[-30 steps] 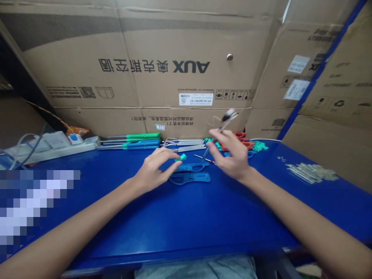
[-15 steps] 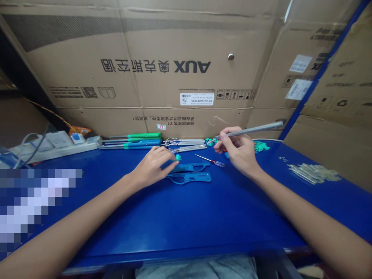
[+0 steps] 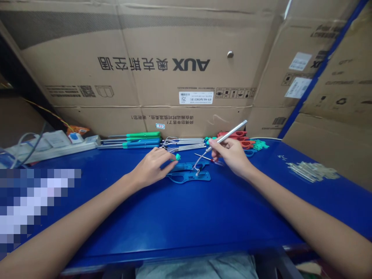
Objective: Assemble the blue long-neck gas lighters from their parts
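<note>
Left hand (image 3: 151,167) pinches a small teal piece (image 3: 177,157) just above two blue plastic shells (image 3: 200,177) lying between the hands, while the right hand (image 3: 232,154) grips a slanted grey rod (image 3: 229,133) whose thin wire (image 3: 197,167) dips onto those shells.

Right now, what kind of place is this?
Probably an assembly bench in a storeroom. Cardboard boxes stand behind the blue table, and metal rods and plastic handle parts lie on it. The right hand holds a silver rod, the left hand a small green part.
</note>
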The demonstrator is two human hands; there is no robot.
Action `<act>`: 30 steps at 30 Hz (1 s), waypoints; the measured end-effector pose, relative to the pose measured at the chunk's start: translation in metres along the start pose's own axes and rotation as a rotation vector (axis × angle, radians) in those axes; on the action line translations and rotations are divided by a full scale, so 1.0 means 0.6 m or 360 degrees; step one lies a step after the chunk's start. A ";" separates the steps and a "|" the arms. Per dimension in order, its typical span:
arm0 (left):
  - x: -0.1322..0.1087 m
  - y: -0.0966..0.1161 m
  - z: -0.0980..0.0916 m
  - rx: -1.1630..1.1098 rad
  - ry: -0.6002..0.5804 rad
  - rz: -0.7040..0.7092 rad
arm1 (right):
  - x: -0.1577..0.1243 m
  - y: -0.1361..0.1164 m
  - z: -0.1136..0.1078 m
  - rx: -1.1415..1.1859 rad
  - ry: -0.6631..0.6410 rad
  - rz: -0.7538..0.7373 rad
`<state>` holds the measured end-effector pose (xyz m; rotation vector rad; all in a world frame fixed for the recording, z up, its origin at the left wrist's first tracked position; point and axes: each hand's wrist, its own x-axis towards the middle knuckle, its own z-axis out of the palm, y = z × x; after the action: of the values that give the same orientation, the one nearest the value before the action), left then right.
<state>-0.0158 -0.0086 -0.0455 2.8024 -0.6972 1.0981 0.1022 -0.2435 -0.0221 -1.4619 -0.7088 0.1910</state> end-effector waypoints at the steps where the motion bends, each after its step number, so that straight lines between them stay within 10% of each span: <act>1: 0.000 0.001 0.000 -0.0002 -0.0006 0.0001 | -0.001 0.000 0.001 0.0007 -0.0021 0.0038; 30: 0.008 0.038 -0.002 -0.0222 -0.0088 0.0076 | -0.011 0.018 0.015 -0.0157 -0.0365 0.0280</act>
<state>-0.0228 -0.0307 -0.0440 2.7207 -0.8158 0.9429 0.0955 -0.2382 -0.0352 -1.6134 -0.7826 0.4706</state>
